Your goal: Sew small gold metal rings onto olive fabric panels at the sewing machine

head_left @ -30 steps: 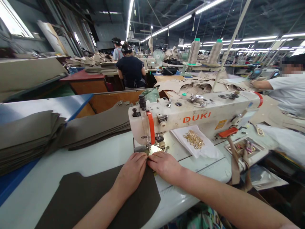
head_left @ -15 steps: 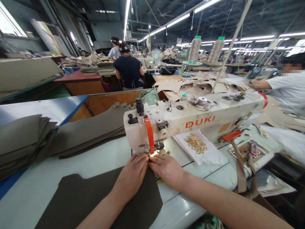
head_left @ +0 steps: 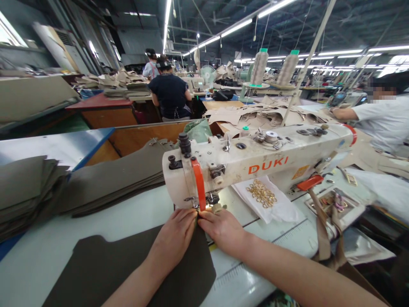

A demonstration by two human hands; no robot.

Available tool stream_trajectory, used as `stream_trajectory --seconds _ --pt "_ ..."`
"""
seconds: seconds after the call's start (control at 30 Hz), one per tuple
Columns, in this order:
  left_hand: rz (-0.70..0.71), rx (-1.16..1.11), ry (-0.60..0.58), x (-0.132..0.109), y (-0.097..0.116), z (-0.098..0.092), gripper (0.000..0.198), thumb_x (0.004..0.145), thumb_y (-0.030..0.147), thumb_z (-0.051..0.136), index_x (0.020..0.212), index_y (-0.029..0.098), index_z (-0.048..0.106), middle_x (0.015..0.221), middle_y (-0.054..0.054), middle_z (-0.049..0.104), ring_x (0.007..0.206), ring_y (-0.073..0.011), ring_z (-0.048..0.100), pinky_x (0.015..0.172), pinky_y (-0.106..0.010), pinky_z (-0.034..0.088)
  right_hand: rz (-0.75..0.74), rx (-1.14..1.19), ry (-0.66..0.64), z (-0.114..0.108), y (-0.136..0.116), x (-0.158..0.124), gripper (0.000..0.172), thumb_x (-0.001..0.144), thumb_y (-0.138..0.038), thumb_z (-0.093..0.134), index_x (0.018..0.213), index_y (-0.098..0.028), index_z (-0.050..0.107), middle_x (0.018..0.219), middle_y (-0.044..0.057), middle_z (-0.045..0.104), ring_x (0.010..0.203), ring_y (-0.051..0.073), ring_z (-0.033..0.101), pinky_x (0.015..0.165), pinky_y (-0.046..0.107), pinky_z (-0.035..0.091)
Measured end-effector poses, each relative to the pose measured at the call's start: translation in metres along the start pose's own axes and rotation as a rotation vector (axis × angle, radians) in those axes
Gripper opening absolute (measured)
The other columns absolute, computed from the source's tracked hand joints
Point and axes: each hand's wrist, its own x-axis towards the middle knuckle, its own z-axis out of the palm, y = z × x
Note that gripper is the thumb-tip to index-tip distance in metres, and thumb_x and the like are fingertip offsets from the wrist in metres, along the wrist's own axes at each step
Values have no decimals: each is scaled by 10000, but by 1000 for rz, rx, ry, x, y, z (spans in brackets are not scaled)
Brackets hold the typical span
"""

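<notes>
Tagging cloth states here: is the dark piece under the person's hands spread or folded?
Mostly spread: the dark piece lies flat on the tabletop, its broad outline showing. Any fold hidden at the fingertips: cannot tell.

Single head-worn view, forward and down, sewing machine (head_left: 268,154) close ahead, ceiling lights (head_left: 238,27) far beyond

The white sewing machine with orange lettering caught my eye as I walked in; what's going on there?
At the white sewing machine with orange lettering, a person's left hand and right hand pinch a dark grey-brown flat sheet by its far edge, at the machine's needle end. The needle itself can't be made out. Much of the sheet lies on the pale green tabletop, with small gold-coloured rings to the right and stacked dark grey-brown sheets behind, to the left.
</notes>
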Motion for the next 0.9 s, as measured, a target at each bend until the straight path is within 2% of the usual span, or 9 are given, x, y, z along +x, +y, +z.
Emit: stream_trajectory --seconds 0.23,0.47,0.67,0.9 --pt "-23 16 12 0 3 -1 240 890 121 395 946 140 628 903 -80 694 866 -206 626 806 -375 544 16 32 -23 1 -2 -1 107 898 -135 506 904 -119 611 1031 107 646 977 214 573 778 329 487" --pt "-24 40 -13 3 9 -7 266 878 90 385 945 139 638 915 -86 695 868 -195 629 803 -374 550 24 27 -7 -1 -2 -2 103 882 -145 541 934 -114 624 1020 114 656 962 213 593 798 344 507" --pt "-30 121 -55 -4 11 -9 277 895 119 393 1034 111 633 1023 -113 695 1001 -216 616 891 -399 524 -55 77 39 -2 0 -7 114 879 -140 546 947 -125 637 1032 91 671 1005 185 596 919 308 467" --pt "-29 158 -81 -13 7 -3 324 910 147 358 1089 81 620 1116 -146 676 1060 -202 616 922 -365 513 -112 103 9 0 0 -9 113 876 -143 538 919 -117 640 1032 100 676 987 168 613 940 276 456"
